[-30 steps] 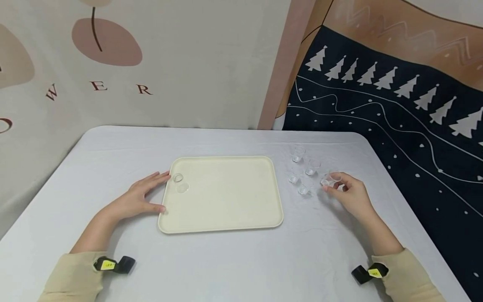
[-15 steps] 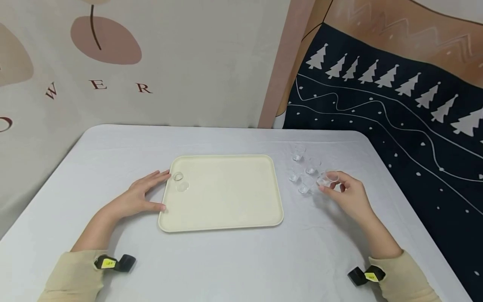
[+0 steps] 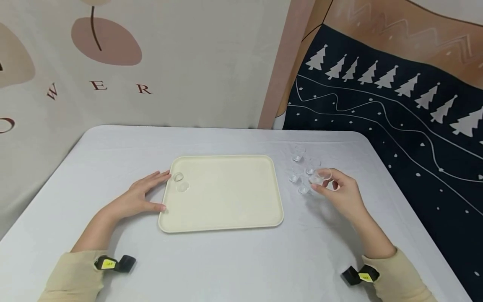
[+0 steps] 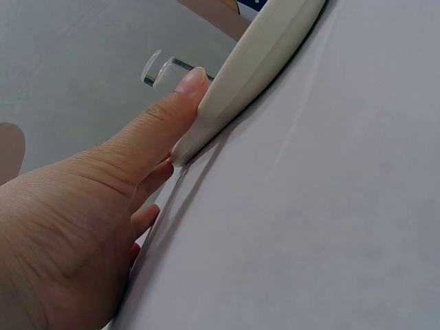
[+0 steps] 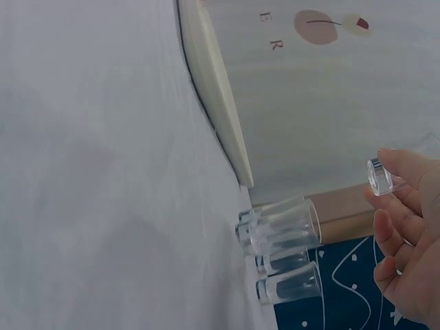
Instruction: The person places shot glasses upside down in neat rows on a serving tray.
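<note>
My left hand lies against the left edge of a cream tray; thumb and fingertips touch its rim, fingers extended. On the tray near those fingers a small clear glass stands bottom up, its thick base on top. My right hand pinches another small clear glass between thumb and fingers, held above the table. In the head view its thick base points left and its rim right. Just left of that hand several matching glasses stand upright on the table, close together.
White cloth covers the table. The upright glasses stand off the tray's right edge. A pale curtain hangs behind the table, and a dark cloth with white trees hangs at the right.
My right hand has moved a little to the left with the pinched glass, nearer the group of glasses. The left hand and tray have stayed put.
</note>
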The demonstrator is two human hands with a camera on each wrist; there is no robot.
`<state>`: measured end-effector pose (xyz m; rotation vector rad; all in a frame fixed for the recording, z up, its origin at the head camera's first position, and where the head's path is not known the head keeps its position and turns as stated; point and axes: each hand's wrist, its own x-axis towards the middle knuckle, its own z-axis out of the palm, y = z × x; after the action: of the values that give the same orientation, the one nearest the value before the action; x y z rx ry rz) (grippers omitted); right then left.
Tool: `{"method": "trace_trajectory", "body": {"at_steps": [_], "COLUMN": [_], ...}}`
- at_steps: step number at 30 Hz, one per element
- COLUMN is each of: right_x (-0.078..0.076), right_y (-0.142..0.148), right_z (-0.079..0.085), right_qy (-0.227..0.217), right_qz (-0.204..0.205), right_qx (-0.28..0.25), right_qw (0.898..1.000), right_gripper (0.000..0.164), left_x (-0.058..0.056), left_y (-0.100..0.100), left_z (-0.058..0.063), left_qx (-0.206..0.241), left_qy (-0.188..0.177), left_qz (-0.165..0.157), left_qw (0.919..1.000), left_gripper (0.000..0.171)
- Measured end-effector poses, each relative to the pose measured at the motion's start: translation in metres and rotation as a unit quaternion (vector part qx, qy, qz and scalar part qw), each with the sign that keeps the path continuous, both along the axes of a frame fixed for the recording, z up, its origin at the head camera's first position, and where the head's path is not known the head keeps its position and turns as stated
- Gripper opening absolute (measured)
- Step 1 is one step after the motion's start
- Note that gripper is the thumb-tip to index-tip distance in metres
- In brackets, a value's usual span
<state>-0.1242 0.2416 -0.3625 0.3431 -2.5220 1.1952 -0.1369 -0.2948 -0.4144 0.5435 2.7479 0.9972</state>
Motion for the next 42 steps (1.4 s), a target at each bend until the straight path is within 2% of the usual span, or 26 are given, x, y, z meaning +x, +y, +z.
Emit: {"method": "trace_trajectory", "body": {"at_steps": [7,14,16,30,42], "right_x": [0.001,0.001,0.004,-0.004,-0.007], "right_y": [-0.013,-0.025,-0.032,-0.053,-0.073], "right_z": [0.003,0.004,0.010,-0.002,-0.001], "right_qy": [0.008,-0.017,-0.019,-0.017,-0.016], "right_qz": [0.023,0.040,0.048,0.097,0.148], "right_qx": [-0.006,-0.011,-0.012,-0.022,-0.037], "right_qw": [1.000,0.999,0.999,0.995,0.988], "right_gripper": [0.029,0.029,0.028,0.031,0.033], "left_x": [0.001,0.002,0.002,0.002,0.003], "left_y": [0.002,0.002,0.002,0.002,0.002], "left_z": [0.001,0.002,0.002,-0.001,0.000], "left_qx": [0.000,0.001,0.002,0.004,0.012], "left_qy": [-0.001,-0.002,0.000,0.012,0.009], "left_qz": [0.001,0.001,0.000,-0.006,-0.002], "left_qw": [1.0000,1.0000,1.0000,0.9999,0.9999], "left_gripper": [0.095,0.095,0.095,0.094,0.094]}}
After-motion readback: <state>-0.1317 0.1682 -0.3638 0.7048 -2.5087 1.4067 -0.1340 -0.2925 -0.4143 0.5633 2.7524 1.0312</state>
